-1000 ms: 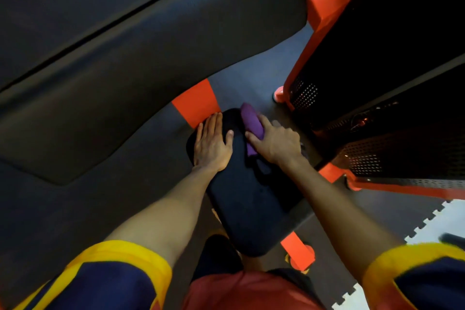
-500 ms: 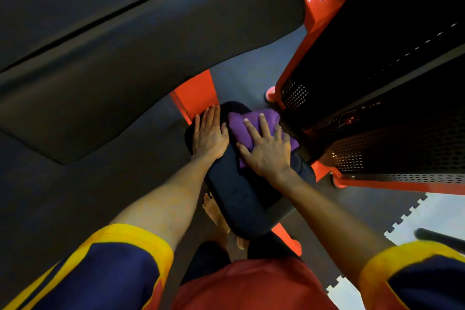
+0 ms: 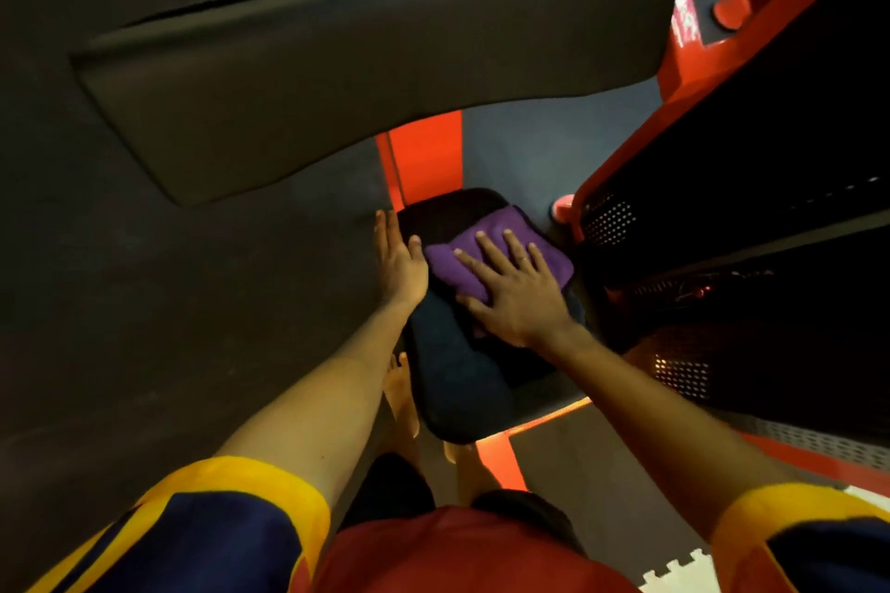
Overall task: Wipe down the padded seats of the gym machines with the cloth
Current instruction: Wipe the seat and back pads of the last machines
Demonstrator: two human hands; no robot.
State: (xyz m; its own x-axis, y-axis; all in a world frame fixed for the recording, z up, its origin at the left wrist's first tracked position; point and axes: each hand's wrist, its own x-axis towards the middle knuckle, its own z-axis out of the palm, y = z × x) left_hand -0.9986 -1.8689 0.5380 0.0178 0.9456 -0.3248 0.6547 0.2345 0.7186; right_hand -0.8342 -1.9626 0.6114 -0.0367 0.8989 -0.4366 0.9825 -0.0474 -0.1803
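Observation:
A black padded seat (image 3: 457,380) of an orange-framed gym machine lies below me at the centre. A purple cloth (image 3: 496,241) is spread flat over the seat's far half. My right hand (image 3: 517,291) presses down on the cloth with its fingers straight and spread. My left hand (image 3: 397,258) rests flat along the seat's left edge, fingers straight and pointing away from me, just left of the cloth.
A large black back pad (image 3: 361,63) hangs over the upper left. The machine's orange frame (image 3: 426,154) runs behind the seat. A black weight-stack housing with perforated panels (image 3: 722,255) stands close on the right. My bare feet (image 3: 399,400) stand by the seat's near left edge.
The cloth, bunched in my right hand a second ago, now lies spread flat under open fingers. My left hand has slid from the seat top to its left edge.

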